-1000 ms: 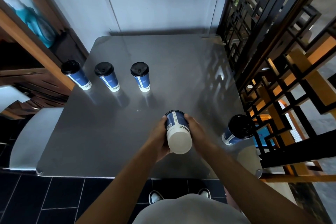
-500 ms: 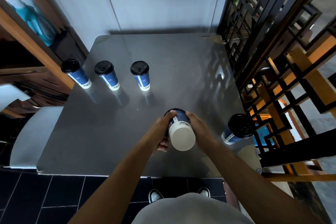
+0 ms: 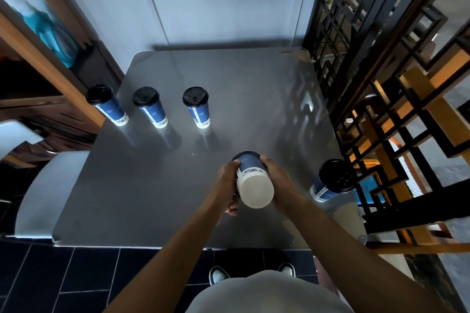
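A blue paper cup [image 3: 253, 180] is held upside down over the near middle of the steel table [image 3: 157, 185], its white base facing me and its dark lidded end pointing down. My left hand [image 3: 229, 185] grips its left side and my right hand [image 3: 281, 185] grips its right side. Three more blue cups with black lids stand upright in a row at the far left: one at the table's left edge [image 3: 108, 105], one beside it [image 3: 150, 107], one further right [image 3: 197, 107]. Another lidded cup [image 3: 330, 180] stands at the near right edge.
A black and wooden lattice screen [image 3: 381, 109] runs along the table's right side. A wooden cabinet [image 3: 38, 71] stands to the left and a grey chair seat [image 3: 48, 185] sits by the near left corner. A pale wall [image 3: 216, 2] closes the far side.
The cup between my hands has tilted slightly, its white base swinging a little to the right and toward me. My left fingers have shifted lower along its side.
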`<act>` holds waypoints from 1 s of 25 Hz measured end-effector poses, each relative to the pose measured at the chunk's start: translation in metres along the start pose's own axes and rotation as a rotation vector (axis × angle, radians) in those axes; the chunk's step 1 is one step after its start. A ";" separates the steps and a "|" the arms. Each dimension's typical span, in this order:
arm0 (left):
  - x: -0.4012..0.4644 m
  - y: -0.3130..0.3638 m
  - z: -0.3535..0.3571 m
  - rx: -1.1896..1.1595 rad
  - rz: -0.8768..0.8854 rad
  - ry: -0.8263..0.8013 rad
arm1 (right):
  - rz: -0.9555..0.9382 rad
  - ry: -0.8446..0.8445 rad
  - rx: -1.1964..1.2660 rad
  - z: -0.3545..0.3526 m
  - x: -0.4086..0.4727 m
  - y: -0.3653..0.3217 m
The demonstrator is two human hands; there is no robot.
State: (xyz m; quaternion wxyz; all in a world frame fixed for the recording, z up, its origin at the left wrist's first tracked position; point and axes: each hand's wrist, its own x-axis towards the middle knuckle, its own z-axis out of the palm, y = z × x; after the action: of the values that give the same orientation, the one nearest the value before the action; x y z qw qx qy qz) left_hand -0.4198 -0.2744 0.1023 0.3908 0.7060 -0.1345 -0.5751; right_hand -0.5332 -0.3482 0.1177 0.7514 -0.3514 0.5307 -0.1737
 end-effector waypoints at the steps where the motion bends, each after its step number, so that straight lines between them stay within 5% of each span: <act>1: 0.000 0.002 -0.002 0.015 0.002 0.009 | -0.007 0.007 -0.028 -0.001 0.001 0.000; 6: 0.002 0.011 -0.002 0.031 -0.010 0.006 | -0.026 0.019 -0.113 -0.002 0.008 -0.001; 13: 0.008 0.007 0.002 -0.269 -0.054 -0.007 | 0.015 0.030 0.004 -0.001 0.011 0.004; 25: 0.007 0.015 -0.002 -0.218 -0.131 -0.074 | -0.114 0.067 -0.187 -0.002 0.020 0.004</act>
State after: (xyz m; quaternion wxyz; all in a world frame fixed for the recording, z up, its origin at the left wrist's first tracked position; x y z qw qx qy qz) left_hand -0.4121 -0.2876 0.1080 0.4217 0.6449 -0.0392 -0.6362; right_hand -0.5281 -0.3590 0.1013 0.6860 -0.4437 0.5486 -0.1775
